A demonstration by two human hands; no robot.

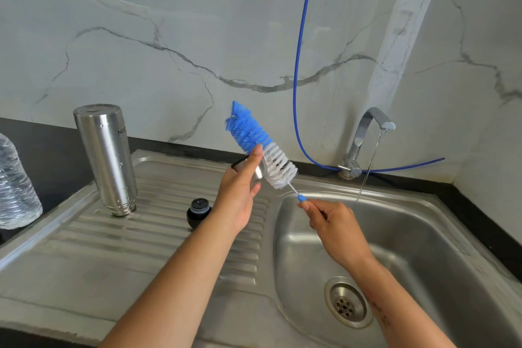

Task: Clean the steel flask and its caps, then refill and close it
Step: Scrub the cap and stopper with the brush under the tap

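The steel flask (106, 159) stands upside down on the ribbed drainboard (118, 246) at the left. A black inner cap (198, 212) sits on the drainboard just left of my left wrist. My left hand (240, 192) grips a steel outer cap (258, 171) with a black rim, mostly hidden behind the fingers. My right hand (329, 219) holds the handle of a blue-and-white bottle brush (261, 144). The white bristles press against the cap, and the blue tip points up and left.
The tap (364, 141) at the back right runs a thin stream into the sink basin (409, 248), whose drain (346, 302) is open. A blue hose (299, 65) hangs down the marble wall. A clear plastic water bottle (15, 186) stands on the black counter at the far left.
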